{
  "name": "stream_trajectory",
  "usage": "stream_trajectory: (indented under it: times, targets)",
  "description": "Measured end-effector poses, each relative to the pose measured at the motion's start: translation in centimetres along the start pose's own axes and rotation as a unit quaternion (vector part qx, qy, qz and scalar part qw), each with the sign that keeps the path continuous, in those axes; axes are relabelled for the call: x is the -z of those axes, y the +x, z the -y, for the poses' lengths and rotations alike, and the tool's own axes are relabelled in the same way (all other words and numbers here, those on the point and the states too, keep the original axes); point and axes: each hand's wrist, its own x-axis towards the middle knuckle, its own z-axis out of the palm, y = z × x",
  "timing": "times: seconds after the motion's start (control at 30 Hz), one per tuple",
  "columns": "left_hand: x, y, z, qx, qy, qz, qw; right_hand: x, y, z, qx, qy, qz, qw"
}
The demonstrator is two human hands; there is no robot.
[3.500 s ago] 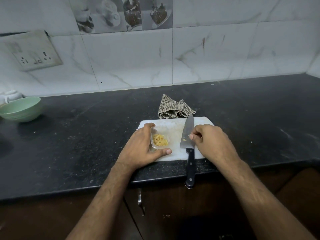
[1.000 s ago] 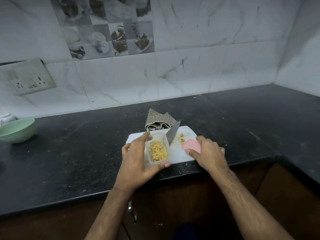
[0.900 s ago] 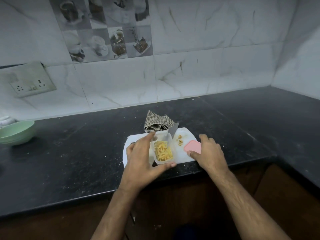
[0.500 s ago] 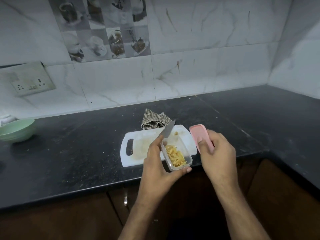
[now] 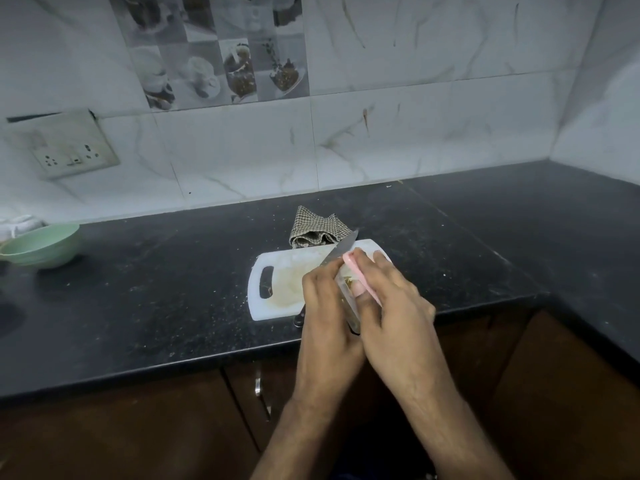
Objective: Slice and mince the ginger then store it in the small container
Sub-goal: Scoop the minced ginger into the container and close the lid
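My left hand [image 5: 323, 306] grips the small clear container [image 5: 347, 293] of ginger strips, lifted and tipped on its side above the counter's front edge. My right hand [image 5: 388, 299] holds the pink lid [image 5: 360, 277] against the container's open face, thumb curled over it. Only a sliver of the ginger shows between the hands. The knife [image 5: 341, 249] lies on the white cutting board [image 5: 284, 282], its blade pointing to the far right, its handle mostly hidden behind my left hand.
A checked cloth [image 5: 317, 228] lies bunched behind the board. A green bowl [image 5: 41, 244] stands at the far left of the black counter [image 5: 173, 271]. A socket plate [image 5: 65, 147] is on the tiled wall. The counter turns a corner at the right.
My left hand lifted the container off the board and tipped it. My right hand picked up the pink lid and brought it onto the container's opening.
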Motion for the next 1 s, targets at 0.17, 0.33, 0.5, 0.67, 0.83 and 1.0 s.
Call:
stream_trajectory:
  times: [0.17, 0.33, 0.5, 0.67, 0.83, 1.0]
  targets:
    - [0.1, -0.1, 0.0, 0.024, -0.027, -0.003, 0.999, 0.0, -0.1, 0.2, 0.003, -0.040, 0.057, 0.998]
    - [0.3, -0.4, -0.5, 0.039, -0.025, -0.005, 0.999, -0.2, -0.5, -0.3, 0.013, -0.016, 0.059, 0.998]
    - [0.5, -0.5, -0.8, 0.032, -0.011, -0.009, 0.999, 0.0, -0.7, -0.5, 0.019, -0.013, 0.054, 0.998]
    - [0.8, -0.3, -0.2, 0.017, 0.016, -0.033, 0.999, 0.0, -0.9, -0.2, 0.067, -0.094, 0.093, 0.989]
    - [1.3, -0.3, 0.3, 0.012, 0.035, 0.017, 0.999, 1.0, -0.4, -0.9, 0.068, -0.153, 0.175, 0.970]
    - [1.2, -0.3, 0.5, 0.026, 0.022, 0.045, 0.998, 1.0, -0.3, -1.5, 0.065, -0.151, 0.161, 0.973]
